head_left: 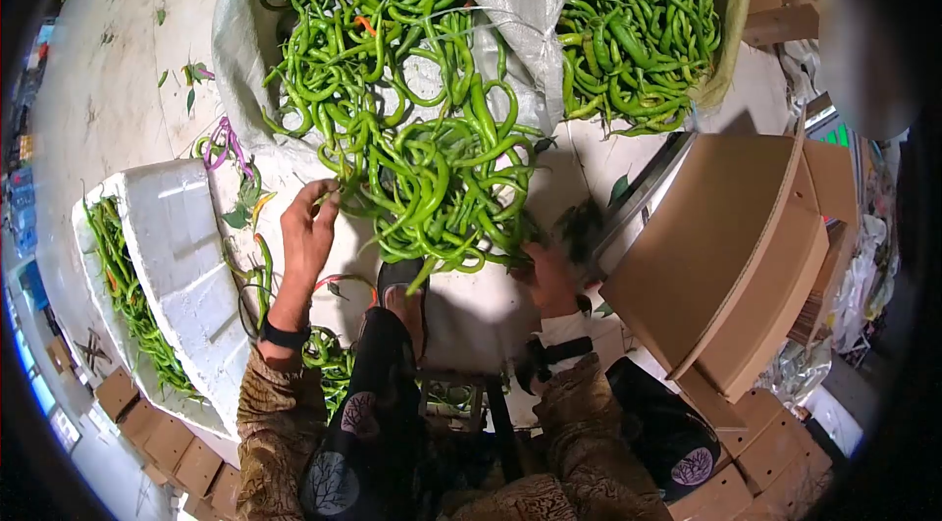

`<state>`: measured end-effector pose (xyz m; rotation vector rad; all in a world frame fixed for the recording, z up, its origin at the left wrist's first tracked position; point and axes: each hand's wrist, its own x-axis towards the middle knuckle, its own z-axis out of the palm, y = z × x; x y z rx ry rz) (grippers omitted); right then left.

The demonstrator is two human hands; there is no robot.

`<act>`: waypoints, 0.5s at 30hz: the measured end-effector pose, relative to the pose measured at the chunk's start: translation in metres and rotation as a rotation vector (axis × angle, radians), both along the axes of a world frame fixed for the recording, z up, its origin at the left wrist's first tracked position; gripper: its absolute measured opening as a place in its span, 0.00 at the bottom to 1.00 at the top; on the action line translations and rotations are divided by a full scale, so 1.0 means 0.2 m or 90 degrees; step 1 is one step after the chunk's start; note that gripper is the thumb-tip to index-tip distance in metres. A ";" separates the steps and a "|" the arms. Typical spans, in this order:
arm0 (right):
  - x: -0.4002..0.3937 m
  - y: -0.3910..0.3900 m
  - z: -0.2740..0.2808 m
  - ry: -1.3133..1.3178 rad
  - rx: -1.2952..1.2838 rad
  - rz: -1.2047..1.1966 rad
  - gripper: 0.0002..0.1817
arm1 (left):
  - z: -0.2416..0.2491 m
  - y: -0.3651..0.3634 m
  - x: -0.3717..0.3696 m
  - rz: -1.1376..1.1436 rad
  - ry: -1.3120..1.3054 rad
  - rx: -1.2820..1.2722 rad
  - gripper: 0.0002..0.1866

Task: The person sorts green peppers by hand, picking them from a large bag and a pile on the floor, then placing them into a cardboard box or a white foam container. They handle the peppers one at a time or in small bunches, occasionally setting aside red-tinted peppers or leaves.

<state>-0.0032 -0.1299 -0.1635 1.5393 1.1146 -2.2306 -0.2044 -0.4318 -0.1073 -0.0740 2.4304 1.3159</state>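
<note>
A heap of long green chili peppers (432, 182) spills toward me from the mouth of a white woven sack (238, 60). At the heap's left edge is my left hand (309, 232), thumb and fingers pinched together; whatever is between the fingertips is too small to make out. Low on the right side of the heap, my right hand (547, 278) is beside the peppers, its fingers blurred and partly hidden. Among the green peppers in the sack lies one orange-red pepper (365, 26).
A second sack of green peppers (638, 26) stands at the back right. On the left is a white foam box (186, 256) with peppers along its far side. An open cardboard box (702, 241) stands at the right. Loose leaves and purple string (228, 140) lie on the floor.
</note>
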 end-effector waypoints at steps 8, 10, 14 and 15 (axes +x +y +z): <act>0.11 -0.18 0.03 0.040 -0.034 -0.067 0.23 | 0.17 0.34 0.32 -0.538 0.220 -0.311 0.48; 0.09 -0.19 0.04 0.081 -0.107 -0.072 0.23 | -0.10 0.39 0.33 -0.560 0.399 -0.386 0.46; 0.06 -0.18 0.18 0.081 -0.102 -0.019 0.21 | -0.18 0.43 0.18 -0.542 0.340 -0.377 0.46; 0.06 -0.18 0.18 0.075 -0.071 0.002 0.25 | -0.17 0.42 0.16 -0.583 0.305 -0.355 0.46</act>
